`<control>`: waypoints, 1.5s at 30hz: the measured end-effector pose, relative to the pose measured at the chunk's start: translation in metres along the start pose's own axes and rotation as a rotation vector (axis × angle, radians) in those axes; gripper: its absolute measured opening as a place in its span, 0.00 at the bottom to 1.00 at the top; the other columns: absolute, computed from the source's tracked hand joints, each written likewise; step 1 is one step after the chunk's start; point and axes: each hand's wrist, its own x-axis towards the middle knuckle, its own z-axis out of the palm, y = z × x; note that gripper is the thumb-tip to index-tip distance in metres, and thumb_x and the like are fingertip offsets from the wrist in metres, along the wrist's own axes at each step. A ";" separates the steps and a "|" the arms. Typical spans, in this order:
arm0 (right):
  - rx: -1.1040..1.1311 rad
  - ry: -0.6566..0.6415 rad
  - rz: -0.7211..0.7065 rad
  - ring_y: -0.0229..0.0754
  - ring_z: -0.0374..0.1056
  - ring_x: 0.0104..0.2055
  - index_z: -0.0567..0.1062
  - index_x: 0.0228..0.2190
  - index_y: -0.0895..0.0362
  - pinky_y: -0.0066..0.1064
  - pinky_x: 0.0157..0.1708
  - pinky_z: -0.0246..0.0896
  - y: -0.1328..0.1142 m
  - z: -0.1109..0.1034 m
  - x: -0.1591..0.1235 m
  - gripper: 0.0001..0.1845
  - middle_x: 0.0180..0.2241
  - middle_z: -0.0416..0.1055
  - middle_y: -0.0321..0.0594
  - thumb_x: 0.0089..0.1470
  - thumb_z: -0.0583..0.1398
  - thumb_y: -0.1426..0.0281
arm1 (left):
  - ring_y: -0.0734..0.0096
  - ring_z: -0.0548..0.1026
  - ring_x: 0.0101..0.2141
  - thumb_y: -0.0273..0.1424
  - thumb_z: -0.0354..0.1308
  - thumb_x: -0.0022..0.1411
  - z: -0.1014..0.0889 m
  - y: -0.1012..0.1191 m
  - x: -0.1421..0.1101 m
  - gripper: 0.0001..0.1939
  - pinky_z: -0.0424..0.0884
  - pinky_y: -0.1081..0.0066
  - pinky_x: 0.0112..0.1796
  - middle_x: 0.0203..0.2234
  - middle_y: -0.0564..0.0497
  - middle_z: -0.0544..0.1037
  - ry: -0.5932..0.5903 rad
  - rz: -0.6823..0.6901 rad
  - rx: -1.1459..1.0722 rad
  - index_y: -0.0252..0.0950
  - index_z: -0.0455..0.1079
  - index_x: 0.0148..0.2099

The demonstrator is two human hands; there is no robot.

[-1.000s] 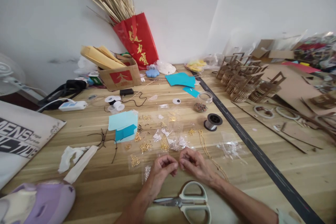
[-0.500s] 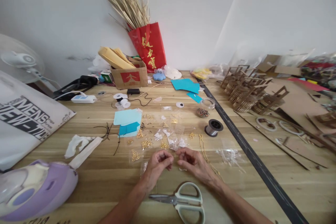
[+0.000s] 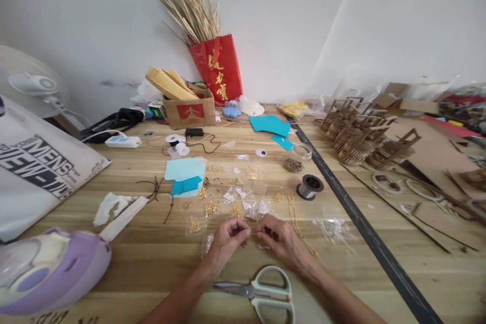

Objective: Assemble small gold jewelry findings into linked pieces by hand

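Observation:
My left hand (image 3: 232, 235) and my right hand (image 3: 274, 233) face each other above the table, fingertips pinched and a small gap between them. Whatever the pinches hold is too small to make out. Just beyond them lie little piles of silver-white beads (image 3: 262, 207) and gold findings (image 3: 211, 207). A gold chain (image 3: 297, 225) runs along the far side of my right hand. Some small pale pieces (image 3: 263, 247) rest just below the right fingers. Scissors with pale green handles (image 3: 253, 291) lie between my forearms, blades pointing left.
A wire spool (image 3: 310, 187), a bead jar (image 3: 294, 164) and clear plastic strips (image 3: 334, 228) sit to the right. Blue card sheets (image 3: 186, 177) lie left of the piles. A purple and white appliance (image 3: 56, 271) stands at the left front. Small wooden baskets (image 3: 357, 136) crowd the right back.
My right fingers have closed into a tighter pinch and come slightly nearer the left ones. The left hand stays almost in place. The view has shifted slightly.

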 end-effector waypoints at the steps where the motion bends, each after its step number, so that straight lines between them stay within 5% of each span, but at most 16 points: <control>1: -0.003 0.008 -0.017 0.36 0.61 0.27 0.70 0.27 0.58 0.26 0.27 0.53 -0.001 0.000 0.000 0.08 0.26 0.66 0.35 0.57 0.55 0.71 | 0.75 0.66 0.21 0.35 0.62 0.48 0.000 0.000 0.000 0.11 0.63 0.74 0.26 0.16 0.55 0.69 0.001 0.004 0.006 0.33 0.67 0.24; 12: 0.403 -0.015 0.175 0.34 0.57 0.23 0.72 0.33 0.59 0.25 0.23 0.51 -0.004 0.007 0.002 0.10 0.21 0.63 0.31 0.50 0.61 0.65 | 0.75 0.66 0.20 0.35 0.63 0.46 0.001 -0.002 0.002 0.11 0.62 0.74 0.25 0.16 0.55 0.68 -0.015 -0.004 0.017 0.33 0.67 0.23; 30: 0.331 -0.028 0.188 0.33 0.51 0.21 0.69 0.24 0.59 0.25 0.21 0.44 0.007 0.011 0.002 0.14 0.18 0.56 0.30 0.52 0.58 0.61 | 0.76 0.65 0.20 0.33 0.61 0.48 -0.001 -0.007 0.002 0.09 0.61 0.75 0.24 0.17 0.56 0.68 -0.046 0.010 0.025 0.33 0.67 0.24; 45: 0.118 0.001 0.037 0.39 0.63 0.30 0.76 0.28 0.58 0.28 0.30 0.55 0.008 0.006 0.001 0.11 0.26 0.68 0.37 0.57 0.57 0.67 | 0.76 0.65 0.20 0.31 0.61 0.49 0.000 -0.010 0.001 0.08 0.61 0.75 0.24 0.17 0.55 0.68 -0.068 0.043 0.098 0.33 0.68 0.24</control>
